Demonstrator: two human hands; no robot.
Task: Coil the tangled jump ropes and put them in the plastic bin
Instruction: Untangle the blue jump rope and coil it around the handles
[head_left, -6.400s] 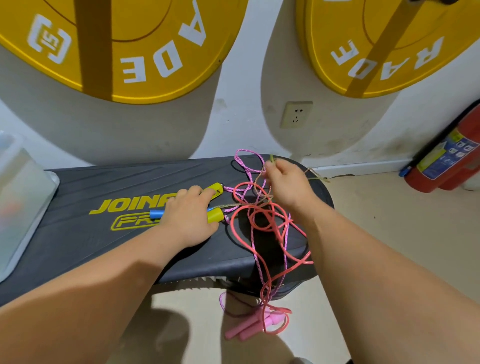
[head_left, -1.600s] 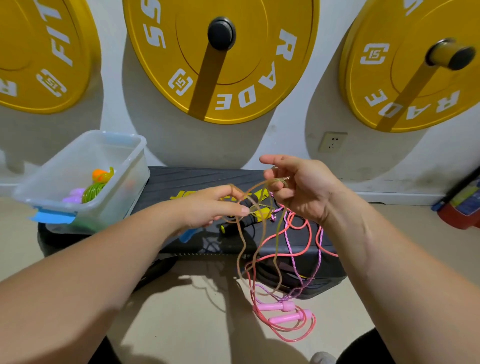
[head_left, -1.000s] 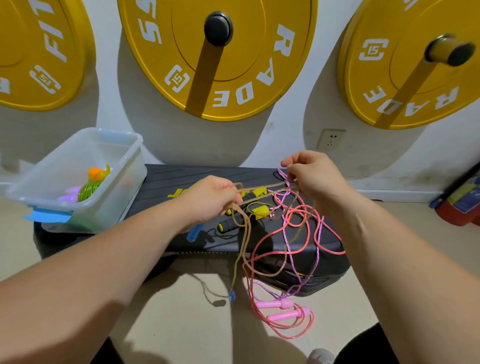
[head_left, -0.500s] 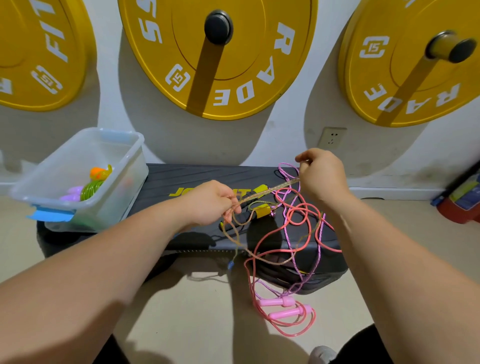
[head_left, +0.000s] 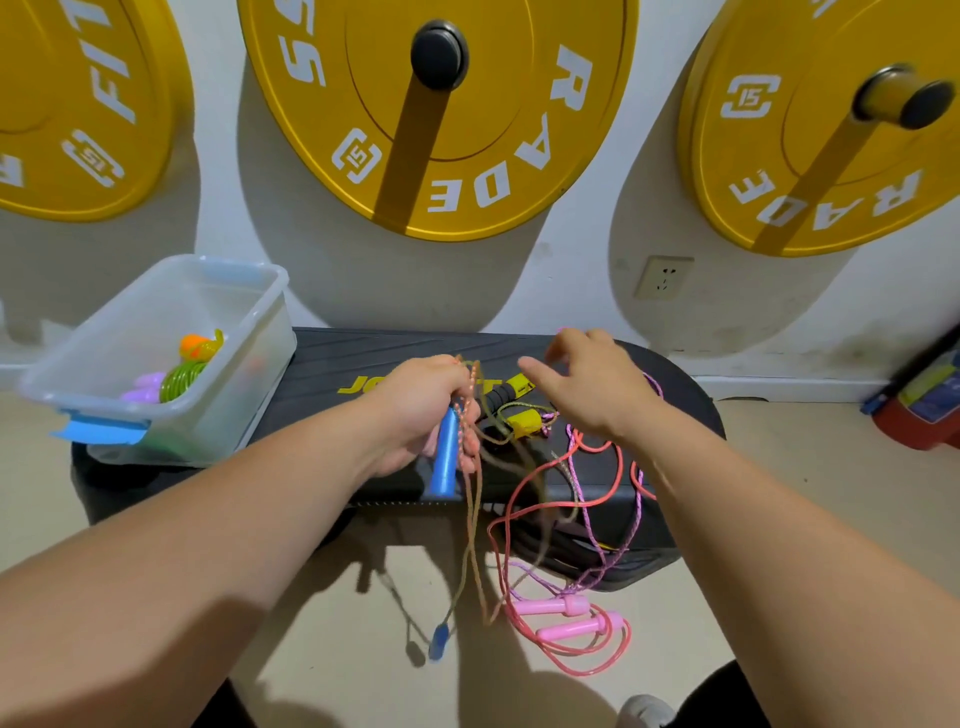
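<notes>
Bare left hand and right hand, dark trousers (a sliver), grey shoe.

Tangled jump ropes (bin leftward)

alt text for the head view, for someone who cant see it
A person's left hand grips a blue handle and loops of tan rope over a black bench, while the open right hand hovers above tangled pink and purple ropes. A plastic bin sits on the bench's left end.
</notes>
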